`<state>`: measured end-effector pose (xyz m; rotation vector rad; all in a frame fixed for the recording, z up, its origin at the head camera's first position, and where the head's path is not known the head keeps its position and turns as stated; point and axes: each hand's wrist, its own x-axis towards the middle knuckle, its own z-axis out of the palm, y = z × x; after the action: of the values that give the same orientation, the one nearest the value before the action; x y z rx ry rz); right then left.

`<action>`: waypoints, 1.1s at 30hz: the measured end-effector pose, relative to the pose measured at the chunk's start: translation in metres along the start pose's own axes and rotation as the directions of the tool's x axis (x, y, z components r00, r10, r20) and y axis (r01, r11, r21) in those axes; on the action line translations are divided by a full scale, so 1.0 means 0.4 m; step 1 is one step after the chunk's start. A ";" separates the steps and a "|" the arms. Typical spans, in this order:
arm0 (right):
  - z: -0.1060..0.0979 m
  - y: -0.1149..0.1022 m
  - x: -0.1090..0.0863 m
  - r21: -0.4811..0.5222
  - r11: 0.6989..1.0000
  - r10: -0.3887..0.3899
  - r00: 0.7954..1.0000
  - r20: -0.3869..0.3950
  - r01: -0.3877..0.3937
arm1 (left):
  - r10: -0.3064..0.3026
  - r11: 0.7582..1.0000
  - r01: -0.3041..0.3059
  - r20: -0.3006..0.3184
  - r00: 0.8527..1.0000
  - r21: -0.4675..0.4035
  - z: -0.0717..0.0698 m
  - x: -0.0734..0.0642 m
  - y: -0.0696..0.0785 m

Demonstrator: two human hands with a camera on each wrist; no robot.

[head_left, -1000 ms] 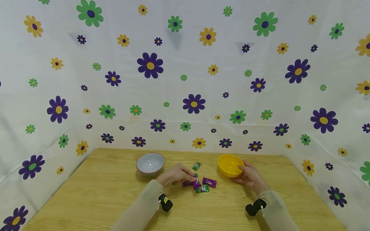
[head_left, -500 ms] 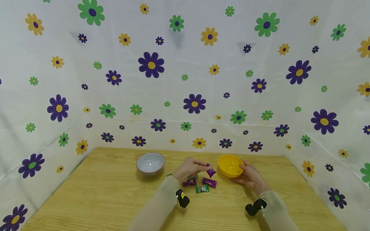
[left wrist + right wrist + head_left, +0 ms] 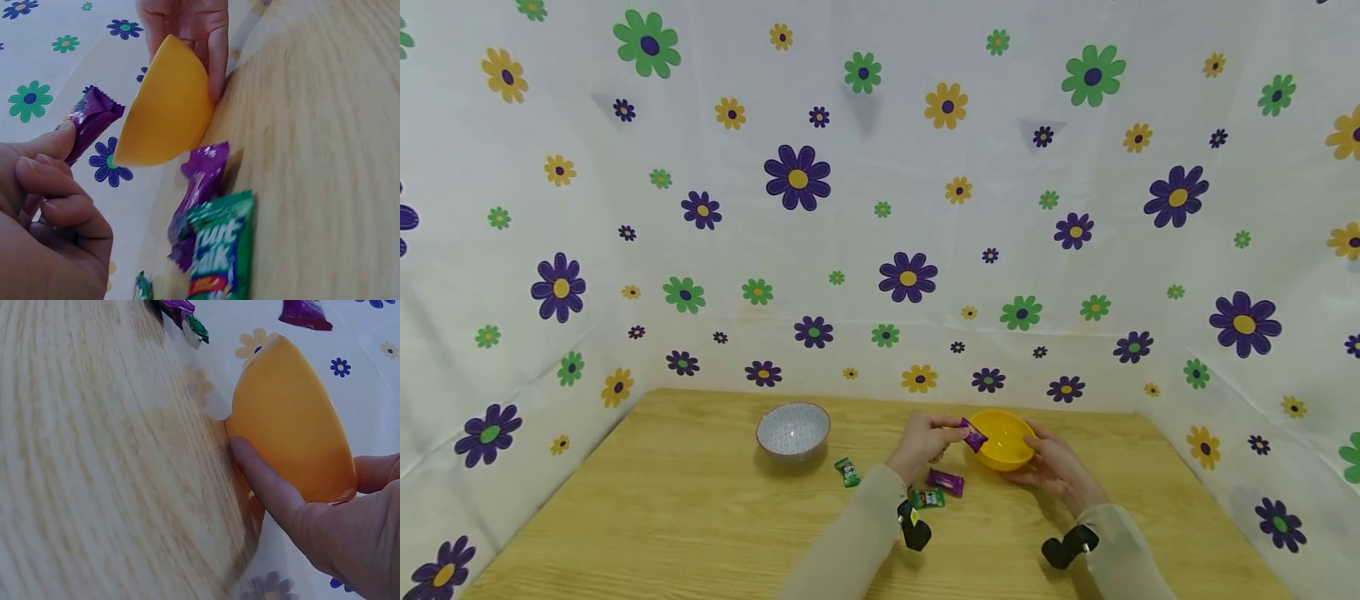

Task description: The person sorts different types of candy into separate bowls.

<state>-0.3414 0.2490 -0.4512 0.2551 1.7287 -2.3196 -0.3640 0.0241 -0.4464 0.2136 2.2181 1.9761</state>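
My left hand [image 3: 920, 442] pinches a purple-wrapped candy [image 3: 973, 436] between thumb and fingertips. In the head view the candy overlaps the left rim of the yellow bowl [image 3: 1009, 450]; the left wrist view [image 3: 159, 109] has it raised beside the rim. My right hand [image 3: 1060, 472] grips that bowl from the right, thumb over the rim and a finger [image 3: 269, 478] along its outside near the table. Below my left hand lie a purple candy [image 3: 946, 482] and a green candy [image 3: 928, 498]. My left forearm partly hides the candies there.
A grey patterned bowl [image 3: 793, 431] with a reddish rim stands at the back left. Between it and my left sleeve lies another green candy [image 3: 847, 472]. Flowered white cloth [image 3: 850, 250] rises behind and on both sides of the wooden table [image 3: 700, 500].
My left hand has carried the purple candy from the pile rightward to the yellow bowl's rim. The green candy near the grey bowl came into view. My right hand keeps its hold.
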 end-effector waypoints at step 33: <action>0.001 0.005 -0.010 0.029 0.999 0.019 1.000 -0.012 -0.019 | 0.130 0.960 -0.163 0.155 0.979 0.228 -0.026 -0.039 -0.004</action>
<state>-0.3370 0.2483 -0.4516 0.2904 1.6921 -2.3359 -0.3510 0.0105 -0.4463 0.5437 2.4059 1.6948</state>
